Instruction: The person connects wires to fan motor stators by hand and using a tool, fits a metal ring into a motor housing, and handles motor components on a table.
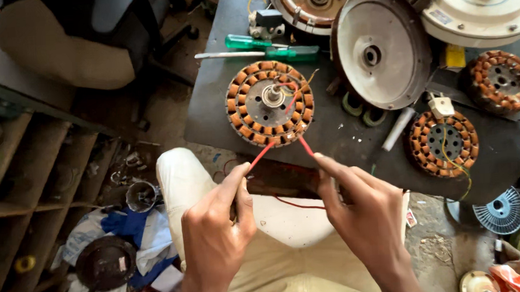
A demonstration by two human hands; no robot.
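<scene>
A round fan stator (270, 102) with copper windings lies on the dark workbench (211, 113), with a metal shaft at its centre. Two red wires run from its near edge toward me. My left hand (217, 234) pinches the left red wire (262, 155) between thumb and forefinger. My right hand (361, 217) pinches the right red wire (305, 145) at its fingertips. Both hands hover above my lap, just off the bench's near edge.
Two green-handled screwdrivers (267, 48) lie behind the stator. A grey metal motor cover (381, 46), two more wound stators (444, 143) (501, 80) and a white motor housing (481, 7) crowd the right side. Wooden shelves (31, 193) and floor clutter sit at left.
</scene>
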